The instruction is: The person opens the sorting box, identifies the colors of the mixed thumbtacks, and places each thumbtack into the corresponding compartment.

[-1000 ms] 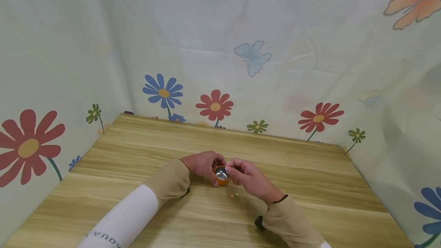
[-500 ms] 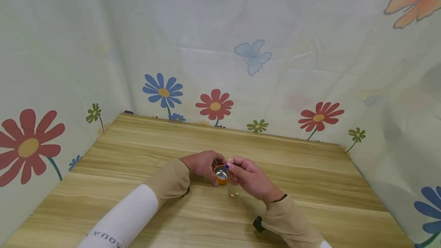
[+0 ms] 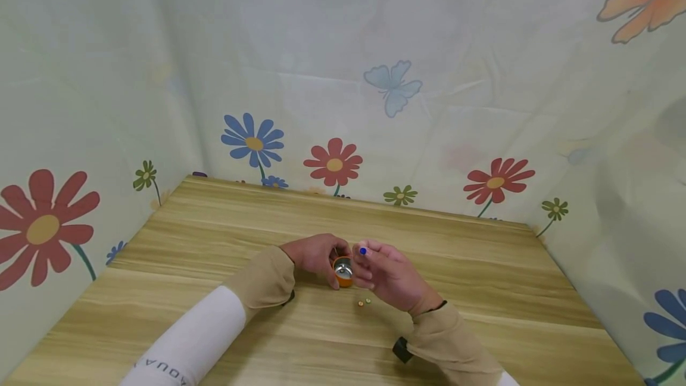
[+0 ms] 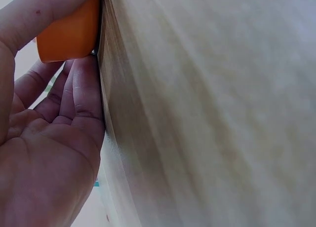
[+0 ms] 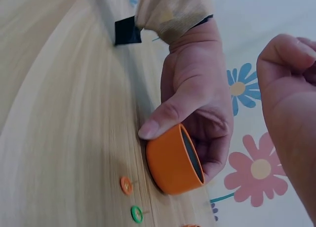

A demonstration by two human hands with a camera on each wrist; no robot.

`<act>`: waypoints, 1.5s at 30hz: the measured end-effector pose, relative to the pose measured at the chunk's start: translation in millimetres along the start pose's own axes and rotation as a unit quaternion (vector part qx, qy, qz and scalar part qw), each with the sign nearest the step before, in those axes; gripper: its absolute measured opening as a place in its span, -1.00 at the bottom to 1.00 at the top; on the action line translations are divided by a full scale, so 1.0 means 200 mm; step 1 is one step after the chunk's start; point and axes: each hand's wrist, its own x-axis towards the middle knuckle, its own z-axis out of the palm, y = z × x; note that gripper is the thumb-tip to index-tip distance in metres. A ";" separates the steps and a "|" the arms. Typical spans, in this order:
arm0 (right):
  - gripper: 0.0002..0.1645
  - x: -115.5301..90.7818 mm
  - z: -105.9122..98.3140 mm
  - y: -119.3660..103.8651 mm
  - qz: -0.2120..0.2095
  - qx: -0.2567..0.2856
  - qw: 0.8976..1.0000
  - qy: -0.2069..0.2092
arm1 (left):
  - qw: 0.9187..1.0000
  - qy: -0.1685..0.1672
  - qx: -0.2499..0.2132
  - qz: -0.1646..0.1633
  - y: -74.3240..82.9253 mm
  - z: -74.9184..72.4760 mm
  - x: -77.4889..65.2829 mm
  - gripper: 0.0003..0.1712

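My left hand (image 3: 317, 257) grips a small orange cup (image 3: 343, 282) with a shiny metal inside, standing on the wooden table. In the left wrist view its thumb and fingers lie around the cup's orange wall (image 4: 69, 37). My right hand (image 3: 393, 276) is raised just right of the rim and pinches a blue thumbtack (image 3: 362, 251) by thumb and finger; only its round blue head shows. On the table in front of the cup lie an orange thumbtack (image 5: 126, 185) and a green thumbtack (image 5: 137, 214), pins sticking up.
The wood-grain table (image 3: 257, 320) runs back to a pale curtain (image 3: 300, 28) printed with flowers and butterflies. A black strap end (image 3: 402, 349) hangs from the right cuff. Another orange bit (image 5: 191, 225) is cut off at the right wrist view's bottom edge.
My right hand has lifted from the cup's rim, up and slightly right, and turned so the blue head shows fully. The left hand and cup have stayed put.
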 end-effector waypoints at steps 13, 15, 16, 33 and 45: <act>-0.73 0.02 0.01 -0.02 -0.037 0.065 0.995 -0.059 | 1.000 0.004 0.009 0.005 0.00 0.00 0.00 -0.38; -0.74 0.02 0.01 -0.02 -0.037 0.071 0.995 -0.066 | 1.000 0.005 0.011 0.011 0.00 0.00 0.00 -0.38; -0.74 0.02 0.02 -0.02 -0.037 0.075 0.994 -0.069 | 1.000 0.005 0.012 0.013 0.00 0.00 -0.01 -0.38; -0.74 0.03 0.05 -0.03 -0.032 0.124 0.988 -0.091 | 1.000 0.006 0.014 0.002 -0.01 0.01 0.00 -0.41; -0.75 0.03 0.06 -0.03 -0.028 0.118 0.988 -0.090 | 1.000 0.005 0.013 -0.004 0.00 0.00 0.00 -0.41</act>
